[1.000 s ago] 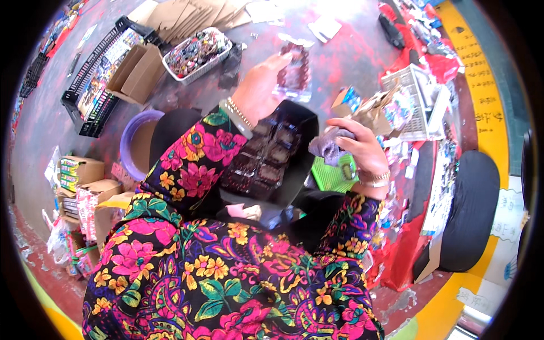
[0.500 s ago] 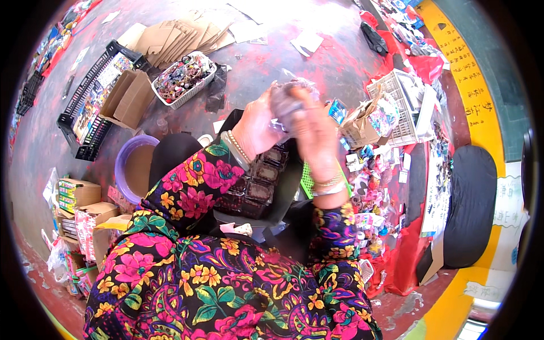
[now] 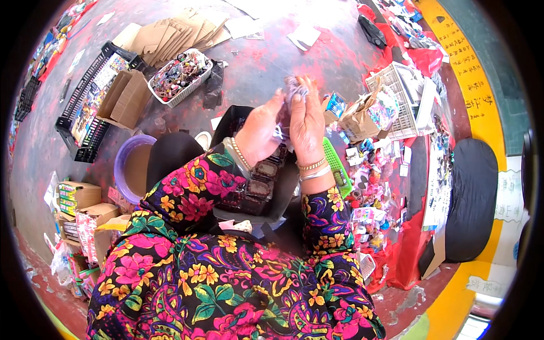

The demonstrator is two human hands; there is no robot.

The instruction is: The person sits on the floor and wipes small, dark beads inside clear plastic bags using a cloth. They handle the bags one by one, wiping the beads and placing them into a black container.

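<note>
Between my two hands is a soft, greyish-purple bundle [image 3: 294, 88] that looks wrapped in clear plastic; its exact kind I cannot make out. My left hand [image 3: 260, 133] grips it from the left, thumb upward. Against its right side my right hand [image 3: 307, 124] lies with fingers long and close together, pressing it. Below the hands, a black bin [image 3: 277, 211] rests at my lap with several clear-lidded packs [image 3: 262, 188] of dark contents in it. My forearms hide part of the bin. A green plastic basket [image 3: 338, 167] stands beside my right wrist.
On the left are a purple basin [image 3: 122, 170] of brownish liquid, a black crate [image 3: 85, 148], an open cardboard box [image 3: 126, 101] and a white basket [image 3: 180, 101] of hair ties. A white crate [image 3: 396, 105] and many small packaged goods [image 3: 371, 192] lie to the right.
My right hand has turned from a blurred, curled pose across the bundle to lying flat along its right side. The left hand has shifted slightly, and the bundle looks narrower between the palms.
</note>
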